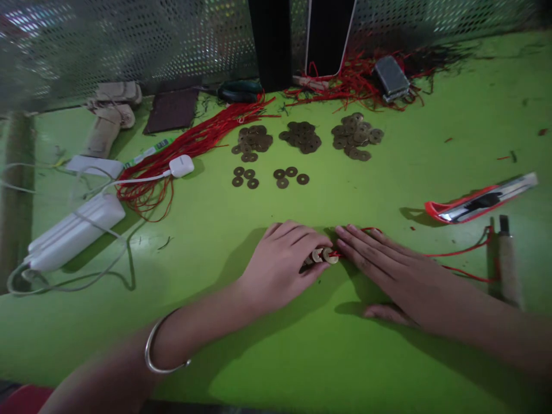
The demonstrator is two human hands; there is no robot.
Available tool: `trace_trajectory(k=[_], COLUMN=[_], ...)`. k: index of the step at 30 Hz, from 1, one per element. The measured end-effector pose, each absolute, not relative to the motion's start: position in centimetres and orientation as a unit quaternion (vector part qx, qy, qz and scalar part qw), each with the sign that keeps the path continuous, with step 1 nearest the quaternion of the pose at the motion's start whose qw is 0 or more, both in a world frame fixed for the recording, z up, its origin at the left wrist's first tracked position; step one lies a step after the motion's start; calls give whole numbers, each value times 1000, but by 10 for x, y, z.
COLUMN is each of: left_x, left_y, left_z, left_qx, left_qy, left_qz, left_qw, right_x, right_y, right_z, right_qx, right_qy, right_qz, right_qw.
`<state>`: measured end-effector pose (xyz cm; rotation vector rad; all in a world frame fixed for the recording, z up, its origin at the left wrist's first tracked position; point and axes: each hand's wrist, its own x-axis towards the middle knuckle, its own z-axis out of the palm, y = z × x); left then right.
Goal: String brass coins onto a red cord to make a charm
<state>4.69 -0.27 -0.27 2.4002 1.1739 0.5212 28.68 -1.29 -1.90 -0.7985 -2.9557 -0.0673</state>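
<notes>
My left hand (282, 261) lies low on the green table (276, 356), its fingers curled over a short row of brass coins (321, 256) strung on red thread (457, 253). My right hand (388, 270) rests flat beside it, fingers stretched out, with the fingertips touching the coin row from the right. The thread trails off to the right across the table. A silver bangle circles my left wrist.
Three heaps of holed brass coins (302, 137) and some loose ones (267, 175) lie farther back. A red thread bundle (185, 149), white chargers with cables (75, 230), a red utility knife (478, 201), a lighter (391, 77) and a perforated metal wall (129, 40) surround the work spot.
</notes>
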Motion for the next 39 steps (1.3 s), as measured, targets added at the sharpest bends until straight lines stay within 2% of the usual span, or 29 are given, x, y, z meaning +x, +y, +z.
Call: trace_trajectory(k=[6, 12, 23, 39], left_x=[41, 31, 28, 29], left_y=[-2, -2, -6, -10], left_z=[-2, -2, -2, -1], left_qx=[881, 871, 876, 882], left_qy=[386, 427, 412, 416], left_qz=[186, 172, 185, 166], left_qw=[200, 172, 170, 144], right_x=[287, 287, 287, 288], right_y=[-12, -12, -13, -13], right_z=[-17, -17, -16, -18], right_qx=[-261, -268, -271, -267], right_qy=[-965, -963, -961, -963], right_qz=[-13, -7, 23, -9], right_qw=[37, 29, 41, 39])
